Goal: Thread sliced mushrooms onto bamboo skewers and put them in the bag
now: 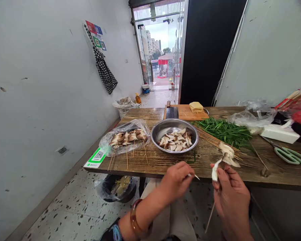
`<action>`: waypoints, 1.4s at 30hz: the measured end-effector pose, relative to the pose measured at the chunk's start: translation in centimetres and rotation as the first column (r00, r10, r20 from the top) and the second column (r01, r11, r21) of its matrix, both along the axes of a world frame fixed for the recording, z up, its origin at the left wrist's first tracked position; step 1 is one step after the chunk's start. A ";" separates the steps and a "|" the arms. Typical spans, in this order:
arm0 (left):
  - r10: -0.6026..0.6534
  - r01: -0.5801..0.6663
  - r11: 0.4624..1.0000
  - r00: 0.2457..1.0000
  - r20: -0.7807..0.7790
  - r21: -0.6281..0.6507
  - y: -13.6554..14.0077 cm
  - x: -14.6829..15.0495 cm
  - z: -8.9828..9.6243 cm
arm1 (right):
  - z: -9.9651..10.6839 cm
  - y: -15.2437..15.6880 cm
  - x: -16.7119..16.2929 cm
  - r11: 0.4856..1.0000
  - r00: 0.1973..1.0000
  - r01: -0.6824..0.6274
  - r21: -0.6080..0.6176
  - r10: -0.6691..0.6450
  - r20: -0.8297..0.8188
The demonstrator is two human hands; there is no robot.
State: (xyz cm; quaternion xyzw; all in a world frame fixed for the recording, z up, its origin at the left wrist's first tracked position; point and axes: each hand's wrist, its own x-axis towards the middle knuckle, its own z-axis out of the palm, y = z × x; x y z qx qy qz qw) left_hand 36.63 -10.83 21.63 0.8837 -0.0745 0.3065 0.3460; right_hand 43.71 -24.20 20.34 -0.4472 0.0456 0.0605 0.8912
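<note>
My left hand (178, 179), with a bracelet at its wrist, is closed in a pinch in front of the table edge. A thin white tip of a mushroom slice (196, 177) pokes out past its fingers; the rest is hidden. In my right hand (232, 197) is a wooden skewer (210, 219), its lower end slanting down below the palm. Sliced mushroom pieces (227, 155) are threaded on it above my fingers. Beyond my hands, a steel bowl (154, 142) holds loose mushroom slices (177, 140). Finished-looking mushroom skewers (129, 137) lie on a plastic bag to the left.
Bare skewers (208, 135) lie beside green leaves (223, 130). A cleaver (172, 112) and stacked yellow sheets (196, 107) rest on a cutting board (184, 113). Scissors (288, 155) and a tissue pack (281, 133) are at right. Below the wooden table (158, 164) stands a lined bin (130, 195).
</note>
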 end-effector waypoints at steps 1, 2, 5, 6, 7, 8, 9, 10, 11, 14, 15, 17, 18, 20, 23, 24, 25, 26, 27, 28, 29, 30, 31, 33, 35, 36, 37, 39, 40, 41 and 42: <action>0.062 -0.062 0.998 0.998 0.022 0.006 1.0 0.2 0.6 | 0.3 -0.2 0.1 1.000 1.000 0.009 0.012 -0.009 -0.001; 0.142 -0.143 0.990 0.988 0.054 0.015 2.3 0.5 1.3 | 0.4 -0.3 0.1 1.000 1.000 0.013 0.017 -0.013 -0.001; 0.338 -0.348 0.932 0.935 0.104 0.099 7.1 2.5 3.5 | 0.4 -0.3 -0.2 1.000 1.000 0.001 0.008 -0.001 -0.002; 0.388 -0.396 0.910 0.918 0.084 0.121 8.8 3.3 4.1 | 0.2 -0.2 -0.3 1.000 1.000 -0.001 0.001 0.001 -0.004; 0.422 -0.424 0.895 0.905 0.042 0.136 10.4 4.1 4.6 | 0.1 -0.2 -0.5 1.000 1.000 0.000 -0.005 0.000 -0.003; 0.440 -0.434 0.890 0.898 -0.016 0.143 11.6 4.7 5.0 | -0.1 -0.1 -0.7 1.000 1.000 -0.005 -0.014 0.005 -0.001; 0.454 -0.443 0.887 0.889 -0.067 0.129 12.5 5.2 5.3 | -0.2 0.0 -0.8 1.000 1.000 -0.013 -0.026 0.013 0.004; 0.458 -0.451 0.888 0.885 -0.087 0.093 13.0 5.4 5.4 | -0.4 0.1 -1.0 0.999 1.000 -0.024 -0.039 0.025 0.014; 0.449 -0.448 0.893 0.888 -0.093 0.037 13.0 5.3 5.5 | -0.5 0.1 -1.0 0.998 0.999 -0.041 -0.052 0.042 0.027; 0.345 -0.361 0.910 0.932 -0.111 -0.202 10.5 3.6 5.1 | -1.0 0.4 -1.1 0.990 0.991 -0.095 -0.103 0.103 0.081; 0.269 -0.307 0.913 0.948 -0.171 -0.268 9.0 2.7 4.9 | -1.2 0.5 -1.0 0.987 0.988 -0.103 -0.124 0.116 0.104; 0.092 -0.200 0.914 0.950 -0.298 -0.354 5.9 1.0 4.3 | -1.6 0.9 -1.1 0.978 0.979 -0.117 -0.171 0.142 0.148; 0.027 -0.166 0.903 0.943 -0.332 -0.397 4.4 0.3 3.9 | -1.7 1.2 -1.1 0.974 0.974 -0.123 -0.192 0.156 0.165; -0.091 -0.116 0.856 0.926 -0.368 -0.504 1.9 -0.7 3.2 | -1.8 1.6 -1.4 0.963 0.965 -0.140 -0.229 0.184 0.186; -0.180 -0.127 0.672 0.927 -0.328 -0.729 -0.2 -1.3 2.3 | -1.7 2.2 -2.1 0.949 0.952 -0.163 -0.270 0.223 0.210; -0.176 -0.147 0.611 0.933 -0.315 -0.778 -0.5 -1.4 2.0 | -1.6 2.3 -2.4 0.943 0.946 -0.176 -0.281 0.242 0.218; -0.163 -0.166 0.563 0.938 -0.306 -0.810 -0.7 -1.5 1.8 | -1.5 2.3 -2.6 0.936 0.938 -0.193 -0.293 0.263 0.225; -0.148 -0.180 0.527 0.943 -0.298 -0.831 -0.8 -1.6 1.7 | -1.4 2.4 -2.8 0.930 0.932 -0.201 -0.308 0.279 0.233; -0.140 -0.186 0.498 0.947 -0.290 -0.847 -0.8 -1.6 1.6 | -1.3 2.4 -2.9 0.924 0.927 -0.202 -0.325 0.288 0.242; -0.142 -0.183 0.474 0.949 -0.280 -0.861 -0.9 -1.7 1.5 | -1.3 2.4 -3.0 0.919 0.923 -0.192 -0.343 0.288 0.254; -0.152 -0.174 0.451 0.951 -0.268 -0.875 -0.9 -1.9 1.4 | -1.3 2.3 -3.1 0.916 0.921 -0.175 -0.360 0.282 0.270; -0.165 -0.163 0.429 0.953 -0.255 -0.888 -0.9 -2.0 1.3 | -1.3 2.3 -3.2 0.913 0.917 -0.159 -0.377 0.279 0.287; -0.176 -0.153 0.411 0.954 -0.243 -0.899 -1.0 -2.1 1.2 | -1.4 2.3 -3.3 0.906 0.911 -0.151 -0.396 0.282 0.300; -0.187 -0.138 0.392 0.956 -0.226 -0.909 -1.1 -2.3 1.0 | -1.5 2.2 -3.4 0.886 0.898 -0.149 -0.440 0.307 0.315; -0.180 -0.132 0.377 0.960 -0.213 -0.917 -1.1 -2.3 0.6 | -1.7 2.1 -3.5 0.866 0.885 -0.137 -0.482 0.325 0.333; -0.168 -0.130 0.369 0.964 -0.204 -0.920 -1.0 -2.4 0.3 | -1.7 2.1 -3.5 0.858 0.879 -0.123 -0.498 0.327 0.347; -0.153 -0.128 0.361 0.969 -0.194 -0.924 -0.9 -2.4 0.1 | -1.7 1.9 -3.5 0.853 0.872 -0.106 -0.511 0.327 0.365; -0.123 -0.126 0.338 0.977 -0.176 -0.933 -0.5 -2.4 -0.2 | -1.7 1.5 -3.3 0.845 0.858 -0.067 -0.530 0.320 0.402; -0.114 -0.125 0.315 0.979 -0.168 -0.941 -0.2 -2.5 -0.3 | -1.6 1.2 -3.2 0.842 0.854 -0.050 -0.537 0.314 0.415; -0.111 -0.125 0.278 0.981 -0.161 -0.952 0.1 -2.6 -0.2 | -1.6 0.9 -3.1 0.842 0.854 -0.036 -0.539 0.306 0.421; -0.114 -0.125 0.228 0.981 -0.154 -0.966 0.5 -2.7 -0.1 | -1.5 0.5 -3.0 0.842 0.858 -0.030 -0.538 0.298 0.418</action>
